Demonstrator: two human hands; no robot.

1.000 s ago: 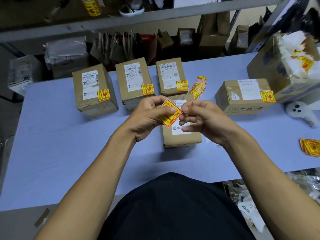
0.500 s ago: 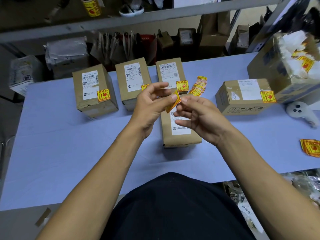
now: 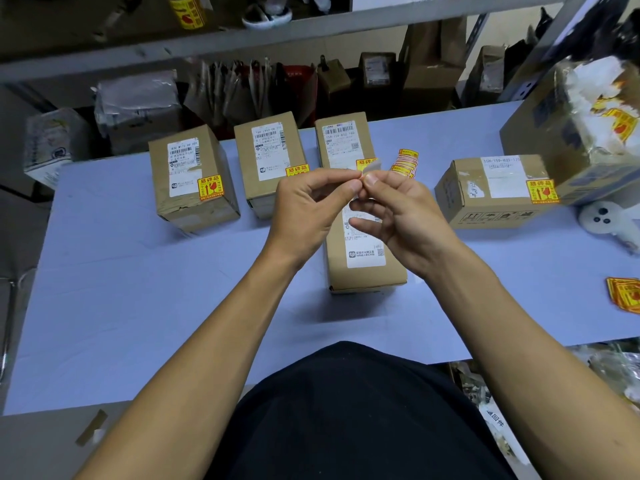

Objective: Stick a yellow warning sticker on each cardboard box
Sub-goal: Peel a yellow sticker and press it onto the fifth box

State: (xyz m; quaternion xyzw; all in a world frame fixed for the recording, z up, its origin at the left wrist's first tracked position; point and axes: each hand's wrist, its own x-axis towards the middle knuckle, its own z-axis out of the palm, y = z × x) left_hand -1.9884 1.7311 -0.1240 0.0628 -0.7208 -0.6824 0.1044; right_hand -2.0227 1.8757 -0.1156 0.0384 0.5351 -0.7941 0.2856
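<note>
My left hand and my right hand meet fingertip to fingertip, both pinching a small sticker whose pale back faces me. They hover over the nearest cardboard box, which shows a white label and no yellow sticker. Three boxes stand in a row behind: the left box, the middle box and the right box, each with a yellow sticker. A fourth stickered box lies to the right.
A fan of loose yellow stickers lies behind my hands, another stack at the right table edge. A big open carton with backing scraps and a white object stand far right. Shelves with parcels rise behind the table.
The sticker has turned from showing its yellow face to showing its pale back. Both hands have risen and moved farther from me, fingertips now pinching it at one spot.
</note>
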